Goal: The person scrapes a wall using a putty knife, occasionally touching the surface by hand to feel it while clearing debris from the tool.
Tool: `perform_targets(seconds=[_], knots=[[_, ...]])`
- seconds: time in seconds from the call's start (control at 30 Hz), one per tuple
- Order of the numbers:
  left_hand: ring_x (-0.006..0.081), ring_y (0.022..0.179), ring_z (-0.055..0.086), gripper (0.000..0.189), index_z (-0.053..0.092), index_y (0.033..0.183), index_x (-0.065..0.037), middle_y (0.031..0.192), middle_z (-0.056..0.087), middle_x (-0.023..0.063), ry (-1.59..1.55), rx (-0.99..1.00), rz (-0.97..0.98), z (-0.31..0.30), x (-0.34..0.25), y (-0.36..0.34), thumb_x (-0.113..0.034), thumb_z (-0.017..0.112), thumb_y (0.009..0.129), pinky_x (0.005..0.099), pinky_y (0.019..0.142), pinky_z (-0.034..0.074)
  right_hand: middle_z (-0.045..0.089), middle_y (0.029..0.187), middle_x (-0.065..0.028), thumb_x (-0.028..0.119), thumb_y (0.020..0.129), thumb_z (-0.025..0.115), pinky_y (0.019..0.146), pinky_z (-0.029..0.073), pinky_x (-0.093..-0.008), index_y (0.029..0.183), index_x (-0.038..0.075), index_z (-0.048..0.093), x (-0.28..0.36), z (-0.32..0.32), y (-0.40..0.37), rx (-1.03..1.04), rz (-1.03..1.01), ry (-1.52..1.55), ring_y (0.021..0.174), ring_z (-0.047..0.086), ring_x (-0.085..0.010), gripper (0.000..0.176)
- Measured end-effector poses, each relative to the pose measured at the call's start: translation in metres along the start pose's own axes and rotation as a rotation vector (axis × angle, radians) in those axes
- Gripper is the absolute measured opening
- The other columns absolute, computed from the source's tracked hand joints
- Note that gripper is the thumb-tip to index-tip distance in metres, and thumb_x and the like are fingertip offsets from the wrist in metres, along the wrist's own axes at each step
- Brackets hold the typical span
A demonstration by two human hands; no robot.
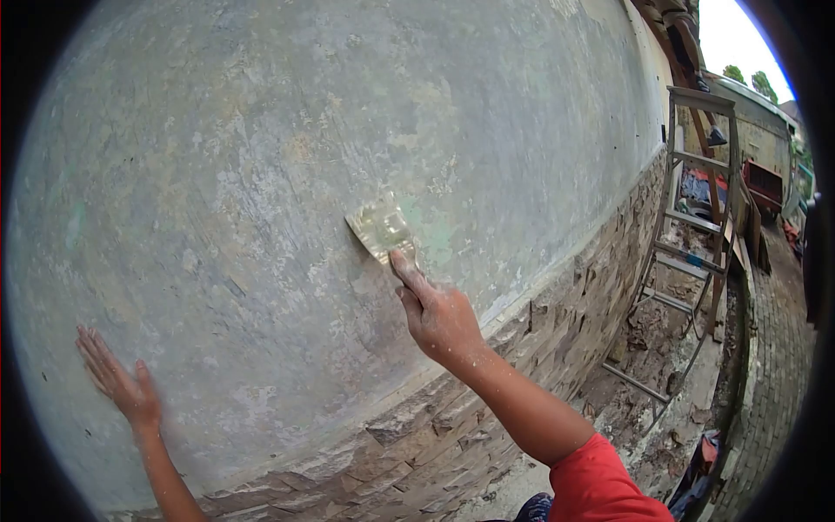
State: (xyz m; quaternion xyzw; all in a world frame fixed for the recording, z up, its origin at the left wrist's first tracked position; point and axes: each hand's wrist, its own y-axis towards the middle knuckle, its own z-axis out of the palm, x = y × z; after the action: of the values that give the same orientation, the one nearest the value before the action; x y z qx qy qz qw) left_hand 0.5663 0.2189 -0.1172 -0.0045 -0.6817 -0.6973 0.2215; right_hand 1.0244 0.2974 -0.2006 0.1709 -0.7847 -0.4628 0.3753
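My right hand (439,317) is closed round the handle of a wide metal scraper (381,228), with a finger stretched along the blade's base. The blade lies against the patchy grey-green wall (287,174), its edge toward the upper left. Pale dust coats the fingers. At the lower left, my left hand (122,383) rests on the same wall with its fingers apart, holding nothing.
Rough stone cladding (417,444) runs along the wall's base. To the right stands a metal stepladder (694,222), with part of another person, a leg and shoe (716,137), near its top. A brick-paved path (778,348) lies at the far right.
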Motion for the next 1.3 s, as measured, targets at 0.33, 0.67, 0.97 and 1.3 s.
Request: perform_targets(seconds=[0.33, 0.67, 0.97, 1.3], knots=[[0.0347, 0.146, 0.005, 0.081, 0.016, 0.152, -0.013, 0.159, 0.01, 0.0118, -0.063, 0.156, -0.008, -0.005, -0.231, 0.054, -0.046, 0.05, 0.087, 0.0572, 0.114, 0.004, 0.062, 0.071, -0.0218, 0.017, 0.092, 0.057, 0.054, 0.045, -0.0451, 0.141, 0.025, 0.042, -0.097, -0.065, 0.036, 0.103, -0.023, -0.03, 0.063, 0.061, -0.04, 0.052], [0.0327, 0.147, 0.0, 0.088, 0.016, 0.152, -0.013, 0.16, 0.004, 0.0096, -0.15, 0.355, 0.022, -0.005, -0.407, 0.159, -0.042, 0.06, 0.081, 0.0541, 0.116, 0.002, 0.061, 0.072, -0.0239, 0.016, 0.093, 0.054, 0.057, 0.045, -0.0462, 0.138, 0.025, 0.048, -0.161, -0.149, 0.155, -0.005, -0.072, -0.002, 0.064, 0.061, -0.0405, 0.046], [0.0285, 0.147, -0.002, 0.093, 0.008, 0.152, -0.008, 0.16, 0.002, 0.0072, -0.131, 0.29, -0.022, 0.016, -0.41, 0.212, -0.046, 0.058, 0.084, 0.0495, 0.118, 0.001, 0.066, 0.083, -0.0238, 0.017, 0.094, 0.053, 0.062, 0.05, -0.0458, 0.139, 0.023, 0.046, -0.157, -0.141, 0.119, 0.206, -0.067, -0.093, 0.068, 0.064, -0.0393, 0.047], [0.0261, 0.147, 0.002, 0.091, 0.009, 0.152, -0.012, 0.16, 0.006, 0.0044, -0.123, 0.249, -0.135, 0.018, -0.42, 0.235, -0.045, 0.058, 0.083, 0.0487, 0.119, 0.003, 0.066, 0.085, -0.0254, 0.019, 0.095, 0.049, 0.069, 0.05, -0.0502, 0.136, 0.019, 0.05, -0.101, -0.174, 0.239, 0.005, -0.08, -0.079, 0.076, 0.064, -0.0428, 0.041]])
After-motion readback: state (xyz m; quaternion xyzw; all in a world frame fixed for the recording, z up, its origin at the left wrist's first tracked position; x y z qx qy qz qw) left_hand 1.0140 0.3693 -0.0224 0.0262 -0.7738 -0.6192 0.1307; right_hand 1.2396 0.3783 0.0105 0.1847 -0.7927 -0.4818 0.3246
